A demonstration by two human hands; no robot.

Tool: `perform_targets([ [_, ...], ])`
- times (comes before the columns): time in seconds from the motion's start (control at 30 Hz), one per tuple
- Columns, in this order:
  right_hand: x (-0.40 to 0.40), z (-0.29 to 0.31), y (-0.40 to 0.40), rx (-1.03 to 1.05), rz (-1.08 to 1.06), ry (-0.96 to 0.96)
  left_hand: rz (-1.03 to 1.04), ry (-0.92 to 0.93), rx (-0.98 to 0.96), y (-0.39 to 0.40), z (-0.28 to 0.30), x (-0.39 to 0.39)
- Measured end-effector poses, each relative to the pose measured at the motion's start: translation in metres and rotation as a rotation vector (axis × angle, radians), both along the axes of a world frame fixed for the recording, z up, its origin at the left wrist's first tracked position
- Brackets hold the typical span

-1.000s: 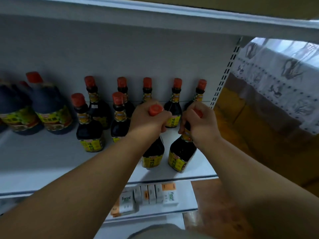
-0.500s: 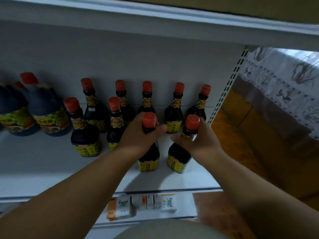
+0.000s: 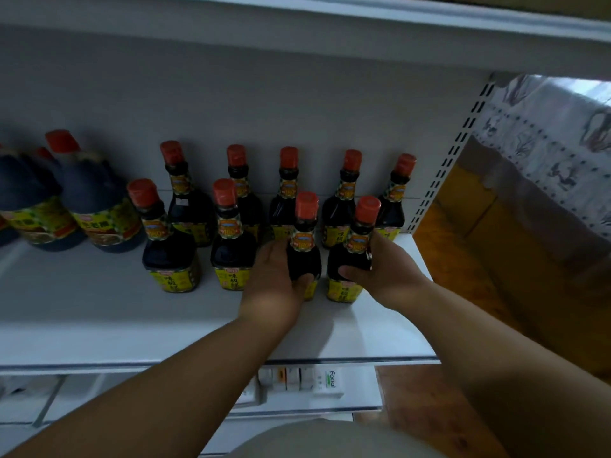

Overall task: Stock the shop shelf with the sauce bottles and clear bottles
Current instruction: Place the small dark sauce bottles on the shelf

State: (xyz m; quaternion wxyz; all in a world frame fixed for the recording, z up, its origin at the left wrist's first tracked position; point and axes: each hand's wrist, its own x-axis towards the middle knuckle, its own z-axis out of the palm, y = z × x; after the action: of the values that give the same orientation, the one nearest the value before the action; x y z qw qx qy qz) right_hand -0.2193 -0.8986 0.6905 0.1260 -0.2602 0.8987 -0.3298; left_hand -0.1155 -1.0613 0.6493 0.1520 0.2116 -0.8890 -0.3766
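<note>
Head view, hands point(image 3: 330, 272) hide bottle labels point(image 3: 344, 289) (partly)

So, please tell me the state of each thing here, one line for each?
Left hand: grips a sauce bottle, upright on the shelf.
Right hand: grips another bottle, upright.
Back row bottles: upright, capped.
Big bottles: upright, capped.
Small boxes: on the lower shelf.

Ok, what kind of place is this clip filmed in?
Most likely a small shop aisle: a white metal shelf with a slotted upright, rows of identical sauce bottles facing out, and boxed goods on the shelf below. Each hand holds a bottle.
</note>
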Motion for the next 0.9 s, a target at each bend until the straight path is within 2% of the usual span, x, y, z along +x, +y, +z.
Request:
perform_targets([
  [0.2, -0.023, 0.001, -0.006, 0.064, 0.053, 0.040, 0.032, -0.106, -0.032, -0.002, 0.008, -0.017],
  [0.4, -0.034, 0.006, -0.006, 0.064, 0.099, 0.039, 0.056, -0.099, -0.089, -0.003, 0.014, -0.019],
  [0.9, -0.025, 0.005, -0.006, 0.025, 0.054, 0.056, 0.028, -0.145, -0.100, -0.009, 0.014, -0.020],
])
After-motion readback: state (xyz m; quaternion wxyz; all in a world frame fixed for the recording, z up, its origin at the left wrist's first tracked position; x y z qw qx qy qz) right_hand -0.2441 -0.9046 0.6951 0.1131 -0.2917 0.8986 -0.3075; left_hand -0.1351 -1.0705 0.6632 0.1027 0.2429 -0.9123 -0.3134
